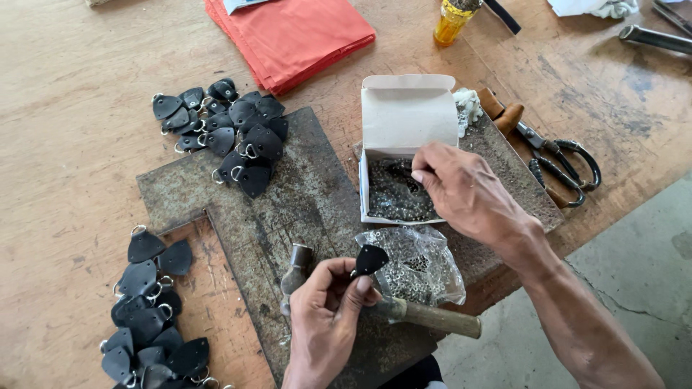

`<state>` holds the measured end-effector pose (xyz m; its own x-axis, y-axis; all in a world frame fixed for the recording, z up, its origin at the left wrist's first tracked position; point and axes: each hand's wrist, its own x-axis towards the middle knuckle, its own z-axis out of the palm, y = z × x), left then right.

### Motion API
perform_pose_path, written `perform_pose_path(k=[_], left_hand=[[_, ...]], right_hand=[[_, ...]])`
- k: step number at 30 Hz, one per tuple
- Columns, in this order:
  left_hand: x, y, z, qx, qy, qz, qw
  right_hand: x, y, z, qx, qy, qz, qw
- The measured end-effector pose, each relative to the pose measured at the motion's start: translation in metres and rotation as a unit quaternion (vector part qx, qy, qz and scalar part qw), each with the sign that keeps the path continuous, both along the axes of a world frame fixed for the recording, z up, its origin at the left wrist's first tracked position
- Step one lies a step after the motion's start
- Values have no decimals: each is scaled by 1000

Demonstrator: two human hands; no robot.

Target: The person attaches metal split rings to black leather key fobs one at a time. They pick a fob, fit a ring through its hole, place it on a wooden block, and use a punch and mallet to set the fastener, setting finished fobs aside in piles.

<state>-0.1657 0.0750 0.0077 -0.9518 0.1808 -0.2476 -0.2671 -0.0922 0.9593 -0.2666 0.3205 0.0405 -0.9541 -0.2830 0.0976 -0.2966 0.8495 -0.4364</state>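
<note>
Your left hand: fingers pinch small black leather tab upright at fingertips. Piles of same tabs with rings far left of those fingers, more up-left on surface. Hammer lies just under left fingers, clear bag of eyelets just right. Your right hand: fingers narrow, dipped into open white box of small metal pieces; whether they hold any, cannot tell. Scissors right of them.
</note>
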Motion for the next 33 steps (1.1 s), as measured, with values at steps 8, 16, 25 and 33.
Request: perform_pose_path(k=[8,16,25,33], left_hand=[[28,-11,4,164,-42,37,985],[56,-23,13,210,-34,22,977],[71,-33,32,97,38,24,994],[101,-41,26,-160,266,27,950]], right_hand=[[80,-43,5,-264,74,105,956],[127,-72,19,-342,35,124,931],[137,-88,11,-333,51,120,934],[183,-87,-22,-495,-152,36,855]])
